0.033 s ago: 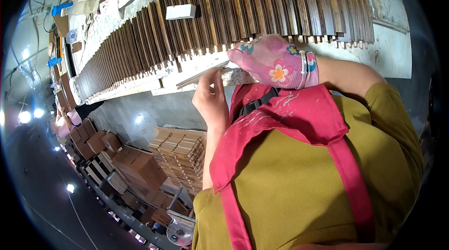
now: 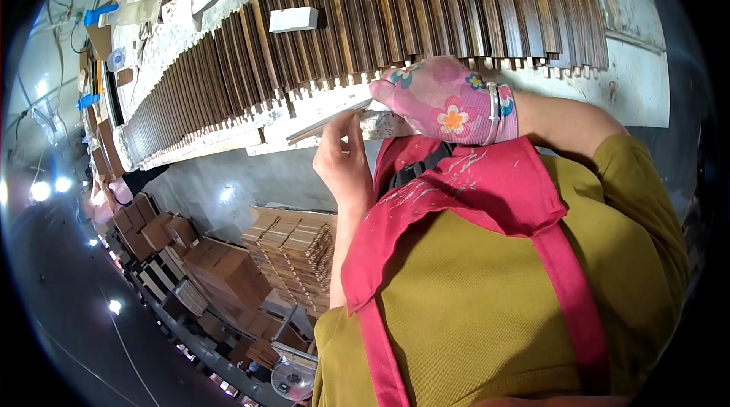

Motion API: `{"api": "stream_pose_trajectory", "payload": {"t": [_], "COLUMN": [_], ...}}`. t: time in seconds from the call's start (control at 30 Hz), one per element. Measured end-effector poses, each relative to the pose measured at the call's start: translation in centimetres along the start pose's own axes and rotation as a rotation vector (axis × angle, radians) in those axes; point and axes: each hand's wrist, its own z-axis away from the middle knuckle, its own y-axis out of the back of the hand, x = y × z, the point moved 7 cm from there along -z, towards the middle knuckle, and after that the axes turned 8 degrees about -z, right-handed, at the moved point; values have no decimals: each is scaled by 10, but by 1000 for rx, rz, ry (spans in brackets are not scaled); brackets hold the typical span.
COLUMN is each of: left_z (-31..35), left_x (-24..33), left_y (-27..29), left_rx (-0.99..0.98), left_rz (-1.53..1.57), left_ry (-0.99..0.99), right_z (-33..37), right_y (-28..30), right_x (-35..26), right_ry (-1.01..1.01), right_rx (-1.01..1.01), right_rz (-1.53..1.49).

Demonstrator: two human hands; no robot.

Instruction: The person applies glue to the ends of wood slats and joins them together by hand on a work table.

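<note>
While your bare left hand [image 2: 344, 160] pinches the near end of a thin pale wooden strip [image 2: 328, 122] between thumb and fingertips, your right hand [image 2: 445, 99], in a pink flowered glove, curls closed over its other end at the bench edge. Beyond it, a long row of dark brown wooden slats [image 2: 365, 27] stands on the white, paint-crusted workbench [image 2: 631, 87], a small white block [image 2: 293, 19] resting on top. Should your pinch loosen, the strip could slide off the edge; pressing hard might snap it.
</note>
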Motion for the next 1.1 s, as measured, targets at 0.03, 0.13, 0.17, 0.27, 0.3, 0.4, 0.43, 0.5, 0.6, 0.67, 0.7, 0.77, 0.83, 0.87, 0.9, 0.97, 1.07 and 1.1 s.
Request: {"api": "stream_pose_trajectory", "payload": {"t": [0.03,0.13,0.17,0.27,0.3,0.4,0.43,0.5,0.6,0.67,0.7,0.77,0.83,0.87,0.9,0.97,1.07,1.1], "left_z": [1,2,2,0,0,1,1,0,-1,-1,0,-1,-1,-1,-1,0,-1,-1], "left_x": [-3,-7,-7,-4,-4,-8,-10,-9,-6,-7,-6,-4,-4,-5,-6,-7,-6,-5], "left_y": [-1,-2,-2,-1,-2,-3,-3,-4,-3,-3,-2,-2,-3,-4,-4,-4,-3,-2], "left_rx": [4,22,29,0,-2,-3,0,-10,-28,-24,-25,-29,-33,-34,-32,-28,-45,-53], "left_rz": [18,61,77,99,90,69,65,45,16,32,29,25,26,24,24,24,-13,-34], "left_ry": [28,95,113,150,151,149,143,126,115,124,120,105,96,95,97,102,97,92], "right_z": [0,-3,-3,1,4,9,9,7,6,3,1,2,5,5,5,8,11,10], "right_y": [-1,-4,-3,1,1,-1,-3,-5,-7,-5,-2,0,1,3,5,7,10,11], "right_x": [1,4,2,-10,-13,-19,-20,-15,-9,-4,-4,-1,4,3,2,0,-3,-2], "right_ry": [7,33,55,267,383,502,503,496,436,278,149,107,180,170,59,-40,17,51], "right_rx": [8,25,32,109,177,199,176,187,127,35,-25,-11,79,92,47,14,27,15], "right_rz": [18,71,93,229,309,425,443,511,418,259,165,78,49,12,-69,-182,-174,-100]}}
